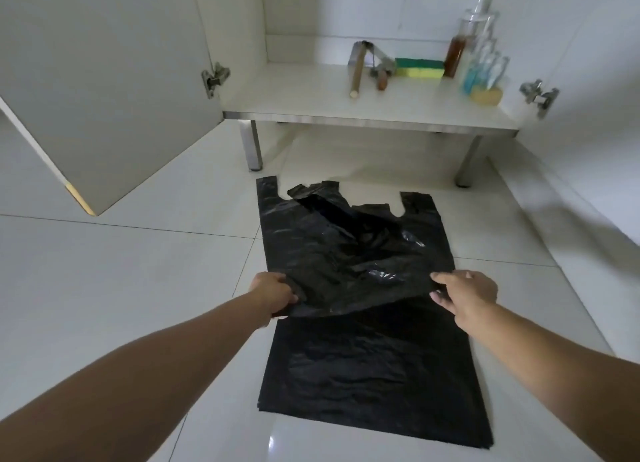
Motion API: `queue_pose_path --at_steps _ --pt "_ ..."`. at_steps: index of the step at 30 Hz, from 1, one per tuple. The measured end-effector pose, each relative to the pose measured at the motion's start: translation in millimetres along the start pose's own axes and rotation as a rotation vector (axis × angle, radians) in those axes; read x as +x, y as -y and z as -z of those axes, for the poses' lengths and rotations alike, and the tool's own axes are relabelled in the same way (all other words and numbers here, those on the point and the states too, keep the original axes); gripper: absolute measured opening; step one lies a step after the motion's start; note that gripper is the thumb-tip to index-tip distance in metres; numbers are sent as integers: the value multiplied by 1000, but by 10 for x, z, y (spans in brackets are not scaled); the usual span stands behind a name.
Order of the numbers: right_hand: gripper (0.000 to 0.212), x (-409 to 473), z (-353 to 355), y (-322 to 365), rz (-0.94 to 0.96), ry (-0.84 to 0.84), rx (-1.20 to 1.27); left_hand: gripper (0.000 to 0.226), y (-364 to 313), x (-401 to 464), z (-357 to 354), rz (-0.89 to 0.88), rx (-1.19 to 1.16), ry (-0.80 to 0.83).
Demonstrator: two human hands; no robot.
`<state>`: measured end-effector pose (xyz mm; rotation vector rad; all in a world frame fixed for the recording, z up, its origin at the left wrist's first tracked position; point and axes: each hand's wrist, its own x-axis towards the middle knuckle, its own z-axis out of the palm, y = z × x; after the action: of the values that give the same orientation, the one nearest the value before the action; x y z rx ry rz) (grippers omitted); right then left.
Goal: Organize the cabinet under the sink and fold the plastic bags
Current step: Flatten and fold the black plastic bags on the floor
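Observation:
A black plastic bag (374, 368) lies flat on the white tiled floor in front of the open cabinet. A second black plastic bag (349, 253) rests on top of it, handles pointing toward the cabinet, its near edge lifted. My left hand (273, 293) pinches the left end of that lifted edge. My right hand (464, 293) grips the right end. Inside the cabinet, the shelf (294, 101) carries a green-and-yellow sponge (419, 67) and other items at its right side.
The left cabinet door (104, 91) stands open over the floor; the right door (588, 115) is open too. On the shelf sit wooden-handled tools (358, 70), a brown pump bottle (456, 54), clear bottles (485, 63) and a yellow sponge (486, 96). Metal legs (252, 146) hold the cabinet up.

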<state>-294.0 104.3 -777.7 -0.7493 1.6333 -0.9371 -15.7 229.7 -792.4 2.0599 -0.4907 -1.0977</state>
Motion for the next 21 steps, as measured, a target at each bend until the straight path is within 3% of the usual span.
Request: queue_pose_path --at_steps 3,8,13,21 --pt "23 171 180 -28 -12 2 -80 34 87 34 -65 -30 -14 -59" --pt "44 151 532 -352 -24 21 -176 33 65 14 -205 -156 0 -244" --pt "12 -113 909 -802 -74 -45 -378 22 175 -123 -391 -246 122 -277" --pt "12 -230 961 -827 -88 142 -640 30 480 -222 -262 -45 332 -168"
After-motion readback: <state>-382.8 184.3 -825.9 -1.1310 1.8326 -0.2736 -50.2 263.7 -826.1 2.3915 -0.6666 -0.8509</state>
